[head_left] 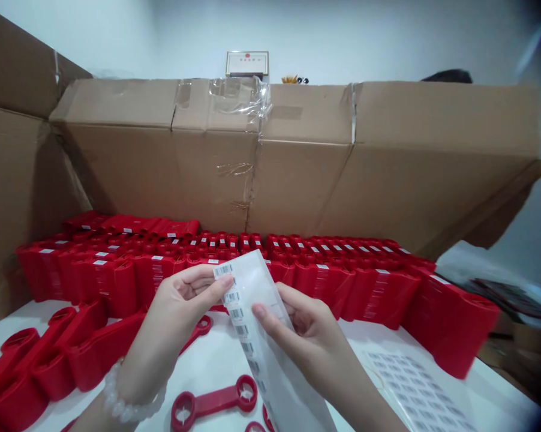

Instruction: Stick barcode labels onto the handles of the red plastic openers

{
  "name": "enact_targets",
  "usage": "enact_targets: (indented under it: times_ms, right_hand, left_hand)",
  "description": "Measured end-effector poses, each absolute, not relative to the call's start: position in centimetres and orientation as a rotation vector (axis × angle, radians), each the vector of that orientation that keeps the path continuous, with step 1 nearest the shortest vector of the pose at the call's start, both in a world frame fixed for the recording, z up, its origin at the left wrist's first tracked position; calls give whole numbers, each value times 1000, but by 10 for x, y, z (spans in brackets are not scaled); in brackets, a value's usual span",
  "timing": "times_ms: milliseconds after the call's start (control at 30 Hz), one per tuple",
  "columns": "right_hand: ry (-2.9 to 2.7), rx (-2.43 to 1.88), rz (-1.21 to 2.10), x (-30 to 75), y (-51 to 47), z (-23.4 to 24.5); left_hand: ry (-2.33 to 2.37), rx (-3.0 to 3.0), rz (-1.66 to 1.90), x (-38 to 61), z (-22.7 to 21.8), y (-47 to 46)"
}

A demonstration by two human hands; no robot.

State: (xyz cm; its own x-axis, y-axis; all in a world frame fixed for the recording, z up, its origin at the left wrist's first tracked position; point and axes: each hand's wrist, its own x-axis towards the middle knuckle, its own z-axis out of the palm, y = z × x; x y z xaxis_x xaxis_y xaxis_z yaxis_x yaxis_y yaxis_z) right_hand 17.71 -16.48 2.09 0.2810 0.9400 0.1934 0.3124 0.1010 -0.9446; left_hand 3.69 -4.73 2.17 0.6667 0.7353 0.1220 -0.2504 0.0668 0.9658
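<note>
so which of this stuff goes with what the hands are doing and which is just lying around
With the hands: left hand and right hand, both holding the barcode strip; red part just below them.

Lying about: stacked red parts; barcode sheet; cardboard box.

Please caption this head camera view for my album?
Left hand and right hand hold a barcode label strip over red plastic parts.
</note>
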Motion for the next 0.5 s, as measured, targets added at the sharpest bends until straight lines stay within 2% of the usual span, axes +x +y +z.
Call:
enact_targets:
  times_ms: [333,500]
  right_hand:
    - [-1398,-1621,291,179,-168,17]
    - [-1452,-1724,92,177,-166,8]
  left_hand:
    - [633,1514,936,36,18,-44]
    - [695,1958,1276,36,5,-42]
